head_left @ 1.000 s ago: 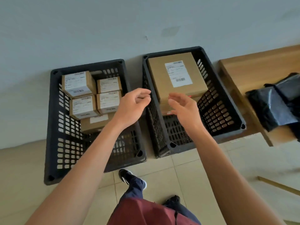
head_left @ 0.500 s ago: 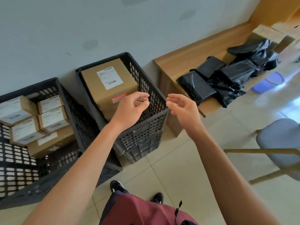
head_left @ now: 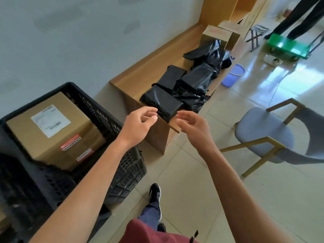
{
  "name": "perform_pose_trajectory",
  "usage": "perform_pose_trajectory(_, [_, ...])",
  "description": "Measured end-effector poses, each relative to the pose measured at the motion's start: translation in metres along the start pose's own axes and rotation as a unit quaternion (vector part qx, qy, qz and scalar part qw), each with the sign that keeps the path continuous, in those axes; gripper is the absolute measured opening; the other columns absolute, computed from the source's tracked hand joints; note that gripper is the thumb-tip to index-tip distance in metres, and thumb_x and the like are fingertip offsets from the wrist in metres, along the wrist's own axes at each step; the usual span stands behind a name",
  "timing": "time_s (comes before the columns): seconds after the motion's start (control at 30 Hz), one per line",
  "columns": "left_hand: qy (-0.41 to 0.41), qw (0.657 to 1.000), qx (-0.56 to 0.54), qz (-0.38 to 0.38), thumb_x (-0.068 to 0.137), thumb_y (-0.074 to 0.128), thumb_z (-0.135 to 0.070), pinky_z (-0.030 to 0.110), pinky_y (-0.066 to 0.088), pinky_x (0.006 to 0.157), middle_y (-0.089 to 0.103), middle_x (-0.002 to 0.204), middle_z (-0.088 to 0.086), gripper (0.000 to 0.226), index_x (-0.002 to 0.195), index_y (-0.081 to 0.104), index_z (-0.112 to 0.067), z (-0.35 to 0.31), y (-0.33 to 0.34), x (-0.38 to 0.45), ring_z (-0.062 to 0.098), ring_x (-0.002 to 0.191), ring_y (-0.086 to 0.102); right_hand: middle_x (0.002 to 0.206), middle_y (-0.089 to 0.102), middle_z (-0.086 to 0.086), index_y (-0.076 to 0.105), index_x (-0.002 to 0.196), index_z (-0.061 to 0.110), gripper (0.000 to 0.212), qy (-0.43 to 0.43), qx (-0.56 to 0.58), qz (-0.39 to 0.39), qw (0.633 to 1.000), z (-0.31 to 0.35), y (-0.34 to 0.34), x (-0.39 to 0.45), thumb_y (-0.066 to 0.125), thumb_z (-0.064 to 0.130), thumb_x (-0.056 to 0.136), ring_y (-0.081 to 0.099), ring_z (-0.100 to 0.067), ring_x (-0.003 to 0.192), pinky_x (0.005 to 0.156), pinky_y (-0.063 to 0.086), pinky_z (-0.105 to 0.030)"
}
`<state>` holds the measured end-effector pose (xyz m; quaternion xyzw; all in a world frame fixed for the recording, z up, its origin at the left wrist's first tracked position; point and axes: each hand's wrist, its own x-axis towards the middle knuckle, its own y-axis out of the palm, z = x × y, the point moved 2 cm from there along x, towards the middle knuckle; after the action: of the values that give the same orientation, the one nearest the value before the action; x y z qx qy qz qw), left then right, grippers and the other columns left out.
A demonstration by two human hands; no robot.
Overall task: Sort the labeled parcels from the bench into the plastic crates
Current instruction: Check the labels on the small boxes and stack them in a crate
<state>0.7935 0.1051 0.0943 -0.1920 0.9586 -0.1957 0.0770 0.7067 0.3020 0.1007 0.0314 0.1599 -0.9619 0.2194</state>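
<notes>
The wooden bench (head_left: 140, 74) runs along the wall, its long axis heading from the near end beside the crate away toward the far right corner of the room; its near end stands just beside the black plastic crate (head_left: 105, 111). The tiled floor (head_left: 192, 181) lies open between the bench's front edge and a grey chair (head_left: 266, 135) with light wooden legs. The crate sits against the wall at the left and holds a large cardboard box (head_left: 52, 130), label up, its long side roughly parallel to the crate's walls. On the bench, black-wrapped parcels (head_left: 192, 81) lie in a loose heap along the front edge; the nearest black parcel (head_left: 163, 104) lies flat at the bench's near corner, its long axis slanting toward that corner and one end reaching the edge. Two brown cartons (head_left: 219, 35) stand at the far end of the heap. A blue bucket (head_left: 234, 74) stands on the floor just beside the bench front, and a green trolley (head_left: 289, 47) stands well apart, farther off. The person's left hand (head_left: 138, 123) and right hand (head_left: 194, 125) hover side by side just short of the nearest parcel, palms facing each other, fingers loosely curved, both holding nothing.
</notes>
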Motion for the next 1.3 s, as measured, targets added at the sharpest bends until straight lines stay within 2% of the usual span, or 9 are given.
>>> perform_pose_trajectory(0.23, [0.03, 0.998, -0.015, 0.046, 0.104, 0.062, -0.027, 0.032, 0.059, 0.095, 0.072, 0.118, -0.014, 0.028, 0.131, 0.067, -0.026, -0.018, 0.03, 0.1, 0.004, 0.11, 0.067, 0.118, 0.074, 0.008, 0.069, 0.129, 0.02, 0.03, 0.008, -0.004, -0.058, 0.998, 0.012, -0.038, 0.07, 0.069, 0.019, 0.099, 0.069, -0.003, 0.107, 0.093, 0.057, -0.025])
perform_pose_trajectory(0.57, [0.057, 0.992, -0.001, 0.113, 0.104, 0.061, -0.025, 0.027, 0.057, 0.095, 0.071, 0.118, -0.013, 0.027, 0.131, 0.066, -0.026, -0.045, 0.071, 0.193, 0.004, 0.11, 0.067, 0.118, 0.074, 0.009, 0.07, 0.13, 0.021, 0.03, 0.025, 0.017, -0.109, 0.994, 0.006, -0.077, 0.148, 0.068, 0.02, 0.1, 0.07, 0.0, 0.105, 0.092, 0.057, -0.022])
perform_pose_trajectory(0.8, [0.055, 0.993, -0.002, 0.109, 0.103, 0.063, -0.023, 0.024, 0.057, 0.091, 0.072, 0.114, -0.014, 0.024, 0.127, 0.068, -0.026, -0.059, 0.112, 0.251, 0.003, 0.106, 0.068, 0.118, 0.074, 0.01, 0.07, 0.129, 0.021, 0.029, 0.029, 0.025, -0.103, 0.994, -0.012, -0.116, 0.198, 0.069, 0.019, 0.1, 0.069, 0.004, 0.103, 0.088, 0.057, -0.018])
perform_pose_trajectory(0.97, [0.055, 0.993, 0.0, 0.105, 0.102, 0.064, -0.024, 0.026, 0.057, 0.089, 0.074, 0.111, -0.014, 0.024, 0.124, 0.07, -0.027, -0.08, 0.164, 0.303, 0.002, 0.104, 0.069, 0.116, 0.074, 0.008, 0.071, 0.127, 0.018, 0.028, 0.032, 0.039, -0.105, 0.993, -0.029, -0.17, 0.25, 0.069, 0.017, 0.1, 0.07, 0.004, 0.099, 0.08, 0.055, -0.013])
perform_pose_trajectory(1.1, [0.046, 0.995, 0.016, 0.092, 0.103, 0.064, -0.023, 0.021, 0.056, 0.086, 0.073, 0.112, -0.014, 0.023, 0.125, 0.07, -0.026, -0.102, 0.209, 0.349, -0.002, 0.102, 0.067, 0.113, 0.075, 0.009, 0.071, 0.126, 0.018, 0.027, 0.037, 0.035, -0.085, 0.995, -0.042, -0.218, 0.301, 0.069, 0.018, 0.099, 0.07, 0.003, 0.101, 0.083, 0.055, -0.016])
perform_pose_trajectory(1.3, [0.02, 0.998, 0.003, 0.056, 0.103, 0.063, -0.02, 0.025, 0.057, 0.089, 0.073, 0.112, -0.014, 0.022, 0.122, 0.07, -0.028, -0.124, 0.253, 0.401, 0.003, 0.104, 0.068, 0.114, 0.075, 0.008, 0.072, 0.126, 0.017, 0.027, 0.031, 0.031, -0.065, 0.997, -0.054, -0.277, 0.373, 0.07, 0.017, 0.099, 0.069, 0.003, 0.1, 0.077, 0.052, -0.012])
